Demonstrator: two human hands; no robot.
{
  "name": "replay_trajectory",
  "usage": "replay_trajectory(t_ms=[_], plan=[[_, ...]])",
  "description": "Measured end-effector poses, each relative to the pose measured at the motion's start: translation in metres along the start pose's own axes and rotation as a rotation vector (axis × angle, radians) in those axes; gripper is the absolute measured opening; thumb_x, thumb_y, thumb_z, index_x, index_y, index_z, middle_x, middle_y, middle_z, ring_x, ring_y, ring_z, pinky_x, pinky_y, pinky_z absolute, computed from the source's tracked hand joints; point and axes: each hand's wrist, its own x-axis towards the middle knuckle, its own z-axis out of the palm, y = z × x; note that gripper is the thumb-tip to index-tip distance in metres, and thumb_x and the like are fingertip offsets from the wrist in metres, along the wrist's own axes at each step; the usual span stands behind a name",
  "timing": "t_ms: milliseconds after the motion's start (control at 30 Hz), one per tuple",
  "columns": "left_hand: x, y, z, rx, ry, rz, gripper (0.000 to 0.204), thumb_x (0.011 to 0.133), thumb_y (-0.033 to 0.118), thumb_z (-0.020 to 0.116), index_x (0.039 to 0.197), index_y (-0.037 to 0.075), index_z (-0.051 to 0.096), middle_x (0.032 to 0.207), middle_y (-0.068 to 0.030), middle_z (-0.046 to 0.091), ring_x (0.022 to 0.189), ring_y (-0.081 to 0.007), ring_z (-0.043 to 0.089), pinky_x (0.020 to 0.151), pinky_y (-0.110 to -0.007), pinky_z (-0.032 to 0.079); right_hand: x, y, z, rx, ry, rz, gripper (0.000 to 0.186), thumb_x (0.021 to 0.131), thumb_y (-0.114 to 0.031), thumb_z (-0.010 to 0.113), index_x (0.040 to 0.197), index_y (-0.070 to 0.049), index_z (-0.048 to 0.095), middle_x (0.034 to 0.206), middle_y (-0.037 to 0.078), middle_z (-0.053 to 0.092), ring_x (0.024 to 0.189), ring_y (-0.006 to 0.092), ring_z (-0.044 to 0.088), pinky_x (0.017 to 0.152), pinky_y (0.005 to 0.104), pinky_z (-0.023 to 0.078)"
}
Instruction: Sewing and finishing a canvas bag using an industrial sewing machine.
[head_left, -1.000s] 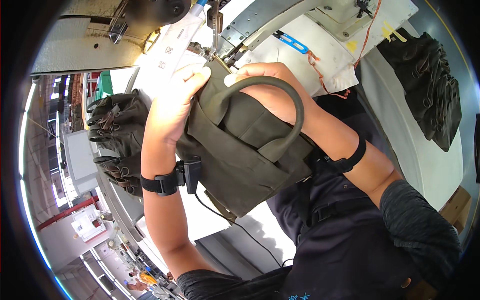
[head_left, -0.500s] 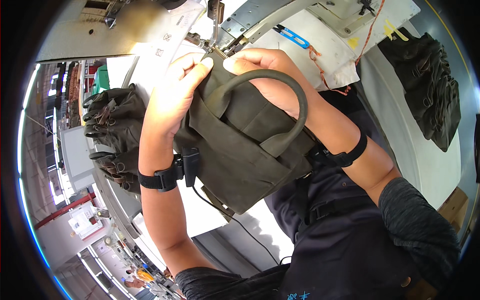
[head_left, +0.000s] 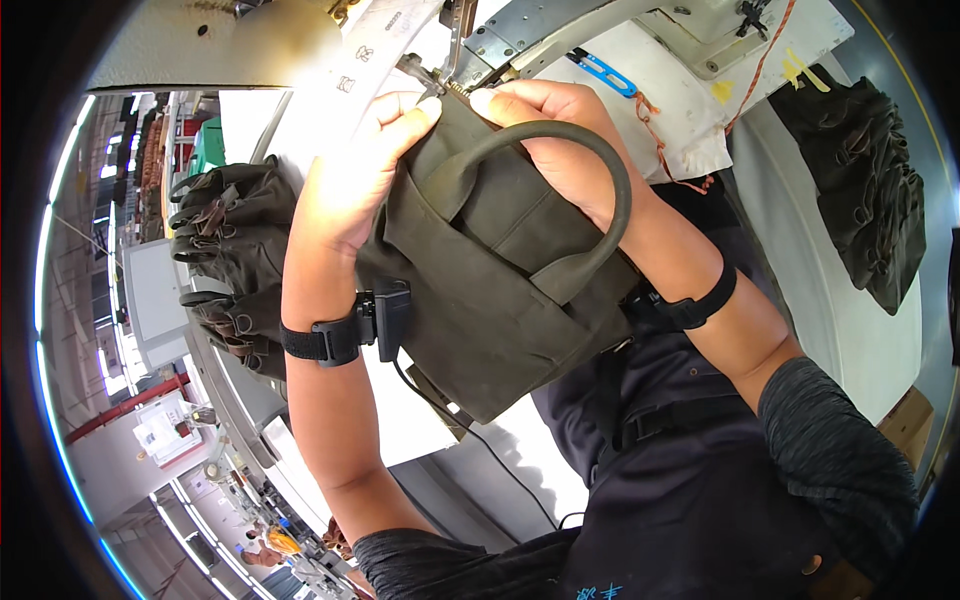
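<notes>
A dark olive fabric bag [head_left: 480, 320] with a curved padded handle [head_left: 619, 190] lies in front of me. My left hand [head_left: 362, 155] pinches the left side of its far end between thumb and fingers. On the right side of that end, my right hand [head_left: 560, 125] is closed in a similar pinch, its forearm passing beside the handle. Between my fingertips, the bag's narrow end meets the needle area of a sewing machine [head_left: 500, 42], where a short row of brass-coloured teeth [head_left: 457, 90] shows. Exactly how the presser foot sits on the fabric is unclear.
Blue thread snips [head_left: 603, 73] with an orange cord lie right of the machine. Similar olive bags [head_left: 235, 250] are stacked at left, and dark olive pieces [head_left: 860, 190] lie at far right. A black cable [head_left: 500, 460] runs from my left wrist strap.
The view has shifted slightly. Both hands and the bag have edged a little farther toward the machine's needle area, keeping the same pinches.
</notes>
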Motion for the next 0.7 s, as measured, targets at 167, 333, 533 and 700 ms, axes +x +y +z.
replay_trajectory(t_ms=[167, 333, 533, 700], plan=[[-0.003, 0.004, 0.001, 0.063, 0.004, 0.012, 0.016, 0.096, 0.02, 0.072, 0.098, 0.005, 0.07, 0.091, 0.0036, 0.062, 0.087, -0.007, 0.054, 0.082, -0.023, 0.043, -0.012, -0.007, -0.003, -0.226, -0.009, -0.149, 0.022, 0.102, -0.019, 0.066, 0.104, 0.001, 0.073, 0.082, -0.007, 0.062, 0.075, 0.0019, 0.051, 0.067, 0.0218, 0.044], [-0.006, 0.004, 0.002, 0.156, 0.034, 0.018, 0.017, 0.095, 0.021, 0.072, 0.09, 0.006, 0.065, 0.084, 0.0054, 0.053, 0.082, -0.0062, 0.048, 0.077, -0.023, 0.04, -0.04, -0.002, -0.008, -0.22, -0.018, -0.077, 0.034, 0.098, -0.029, 0.071, 0.089, 0.004, 0.066, 0.065, 0.005, 0.052, 0.061, 0.0107, 0.044, 0.057, 0.0292, 0.039], [-0.004, 0.001, 0.0, 0.093, 0.008, -0.018, 0.017, 0.096, 0.022, 0.07, 0.092, 0.005, 0.066, 0.087, 0.0049, 0.056, 0.084, -0.0063, 0.049, 0.078, -0.024, 0.041, -0.05, -0.01, -0.01, -0.379, -0.034, -0.071, 0.031, 0.099, -0.027, 0.07, 0.095, 0.004, 0.068, 0.069, 0.0, 0.055, 0.065, 0.0083, 0.047, 0.06, 0.0266, 0.04], [-0.004, 0.009, 0.002, 0.19, -0.028, 0.038, 0.019, 0.099, 0.021, 0.066, 0.1, 0.003, 0.069, 0.096, 0.0027, 0.062, 0.091, -0.0081, 0.052, 0.085, -0.024, 0.043, -0.04, -0.015, -0.015, -0.371, -0.056, 0.018, 0.026, 0.1, -0.02, 0.067, 0.102, 0.006, 0.07, 0.078, 0.0, 0.065, 0.074, 0.0048, 0.055, 0.067, 0.0236, 0.045]])
